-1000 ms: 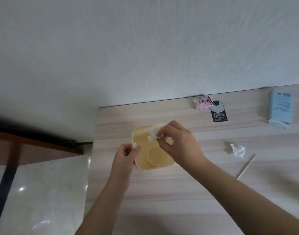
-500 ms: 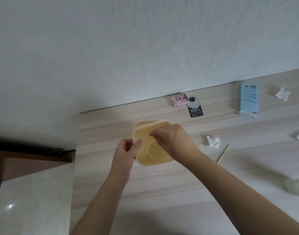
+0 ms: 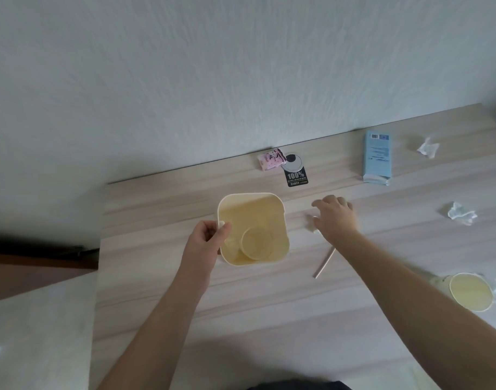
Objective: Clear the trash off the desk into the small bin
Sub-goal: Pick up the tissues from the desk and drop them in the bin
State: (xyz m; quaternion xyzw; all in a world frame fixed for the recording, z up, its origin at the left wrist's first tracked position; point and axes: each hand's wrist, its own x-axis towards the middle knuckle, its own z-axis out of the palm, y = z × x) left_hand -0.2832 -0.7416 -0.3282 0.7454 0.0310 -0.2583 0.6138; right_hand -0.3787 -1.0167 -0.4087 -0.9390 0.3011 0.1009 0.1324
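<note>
Lettering is being shown on the black tag [image 3: 296, 177] near the back edge of the desk [image 3: 269, 319]: "100%" in white, with smaller print beneath that cannot be read. Just behind it a round grey disc [image 3: 292, 162] is being overlapped by a small pink packet [image 3: 271, 159], patterned but illegible. A pale blue carton [image 3: 377, 156] is lying flat further right, its long axis running away from the viewer, with a barcode panel at the far end and fine print too small to make out.

Pale wood grain is being seen across the desk, in long streaks. The small bin [image 3: 252, 229], a cream plastic square with rounded corners, is being kept upright near the left end, mouth upward, with a paper cup [image 3: 257, 242] lying inside it. Its left rim is being pinched by the left hand [image 3: 206, 244], thumb inside and fingers outside. The right hand [image 3: 335, 218] is being spread loosely, palm down, over a crumpled white scrap [image 3: 311, 225] just right of the bin; whether it is being gripped cannot be told. A thin wooden stick [image 3: 324, 262] is lying beneath the right wrist, slanted. Crumpled white tissues are being left at far right [image 3: 427, 147] [image 3: 459, 213], and another paper cup [image 3: 470, 295] is lying on its side beside more tissue.
</note>
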